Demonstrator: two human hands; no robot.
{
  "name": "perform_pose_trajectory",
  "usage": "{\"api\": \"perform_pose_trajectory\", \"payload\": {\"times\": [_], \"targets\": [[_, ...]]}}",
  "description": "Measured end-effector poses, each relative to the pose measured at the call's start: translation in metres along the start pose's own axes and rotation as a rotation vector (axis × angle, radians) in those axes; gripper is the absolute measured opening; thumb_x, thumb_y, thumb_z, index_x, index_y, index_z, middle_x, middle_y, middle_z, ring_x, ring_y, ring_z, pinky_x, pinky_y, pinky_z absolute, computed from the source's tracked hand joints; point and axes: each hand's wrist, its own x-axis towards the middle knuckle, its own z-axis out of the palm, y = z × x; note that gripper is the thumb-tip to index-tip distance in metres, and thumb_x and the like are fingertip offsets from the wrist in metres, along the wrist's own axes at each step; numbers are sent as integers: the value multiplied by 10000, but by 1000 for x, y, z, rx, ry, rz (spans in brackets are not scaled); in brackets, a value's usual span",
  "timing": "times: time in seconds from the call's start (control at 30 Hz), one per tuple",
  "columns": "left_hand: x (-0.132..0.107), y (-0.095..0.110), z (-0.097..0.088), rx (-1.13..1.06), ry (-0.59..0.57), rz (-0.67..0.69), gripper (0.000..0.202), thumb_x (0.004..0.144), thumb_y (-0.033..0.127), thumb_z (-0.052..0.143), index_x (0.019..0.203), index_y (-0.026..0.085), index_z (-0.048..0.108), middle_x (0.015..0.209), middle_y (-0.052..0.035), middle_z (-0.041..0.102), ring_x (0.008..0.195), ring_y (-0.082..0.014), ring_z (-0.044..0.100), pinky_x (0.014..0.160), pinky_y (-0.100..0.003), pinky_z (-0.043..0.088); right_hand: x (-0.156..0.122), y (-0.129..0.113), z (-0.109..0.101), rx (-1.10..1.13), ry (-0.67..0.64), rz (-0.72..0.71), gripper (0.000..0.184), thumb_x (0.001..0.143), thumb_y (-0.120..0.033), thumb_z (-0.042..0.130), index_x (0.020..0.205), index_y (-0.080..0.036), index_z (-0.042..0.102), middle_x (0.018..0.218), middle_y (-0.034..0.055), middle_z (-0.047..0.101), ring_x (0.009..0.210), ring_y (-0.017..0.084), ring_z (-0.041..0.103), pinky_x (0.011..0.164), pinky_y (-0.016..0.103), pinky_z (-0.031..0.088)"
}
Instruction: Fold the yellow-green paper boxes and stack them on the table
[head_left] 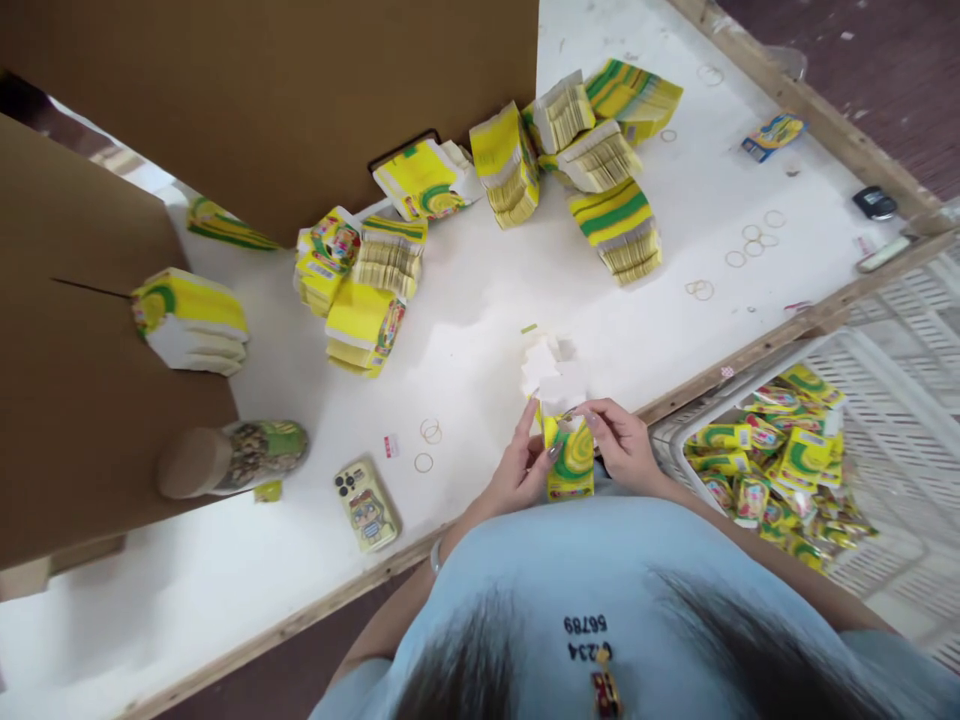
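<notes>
Close to my body, a small yellow-and-green carton (574, 463) stands between my hands at the table's front edge. My left hand (519, 468) grips its left side, with the thumb on the printed front. The fingers of my right hand (619, 446) are closed at the carton's top right corner, by its opening. White unprinted card flaps (559, 383) spread out just beyond the carton's top. Whatever is inside the carton is hidden from me.
Bundled flat cartons (366, 320) lie left of centre, with more carton stacks (615, 225) at the back. Brown cardboard (300, 100) rises behind. A phone (367, 505), jar (266, 455) and rubber bands (754, 240) lie about. A white basket (679, 440) at right holds yellow packets (806, 460).
</notes>
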Motion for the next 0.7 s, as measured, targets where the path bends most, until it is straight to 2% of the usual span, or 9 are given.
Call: {"api": "perform_pose_trajectory", "payload": {"times": [0.1,0.17,0.23,0.3,0.33,0.4,0.47,0.57,0.7], "targets": [[2,7,-1,-70,-62,-55,638,993,515,585,1533,278,343,801,9,631,616,-121,554,618,-253,477,1,1,1,-30,-9,-10,326,1020,-442,544,871,-217,727,706,2,684,619,133,624,561,229,514],[6,15,0,-118,-66,-78,459,977,461,635,1367,264,495,910,-16,648,749,-140,613,703,-264,515,1,4,3,-23,-11,-41,295,1010,-423,567,860,-218,717,729,6,687,637,138,642,587,241,539],[9,20,2,-108,-29,-48,339,973,434,646,1239,242,561,1026,-44,657,912,-171,643,817,-293,540,1,9,2,-54,65,-99,228,984,-410,615,907,-222,720,854,37,736,740,163,707,671,275,593],[11,21,5,-52,46,5,426,990,460,607,1349,250,515,1096,-71,668,955,-190,654,851,-319,552,2,13,-3,-141,133,-169,189,972,-391,642,978,-231,743,991,79,772,954,214,757,819,333,629],[11,20,6,-29,91,17,536,1001,491,572,1465,267,423,1117,-83,676,909,-189,665,806,-319,562,3,15,-7,-184,113,-210,186,973,-381,645,1017,-239,757,1038,91,784,1046,232,755,885,357,629],[11,20,7,-8,162,-1,700,1015,563,493,1605,296,226,1127,-101,698,745,-168,662,639,-294,552,4,15,-17,-214,-53,-298,219,956,-402,678,1093,-259,771,1099,96,800,1121,247,748,954,381,624],[12,22,6,42,169,-51,662,1016,597,451,1590,286,342,1120,-113,725,646,-149,630,529,-269,510,5,12,-26,-183,-239,-347,328,909,-467,733,1169,-269,760,1158,100,796,1112,255,756,973,399,627],[14,29,4,167,137,-57,515,1007,570,495,1358,236,669,1172,-117,751,741,-169,660,612,-280,561,4,4,-29,-122,-327,-208,382,909,-471,726,1225,-257,733,1260,121,755,1162,262,732,963,411,631],[16,35,3,235,160,-43,519,996,536,544,1389,216,656,1100,-89,775,848,-175,688,801,-312,591,1,-9,-20,32,-390,193,448,904,-350,686,1333,-236,618,1258,110,719,885,180,759,712,304,646]]}}
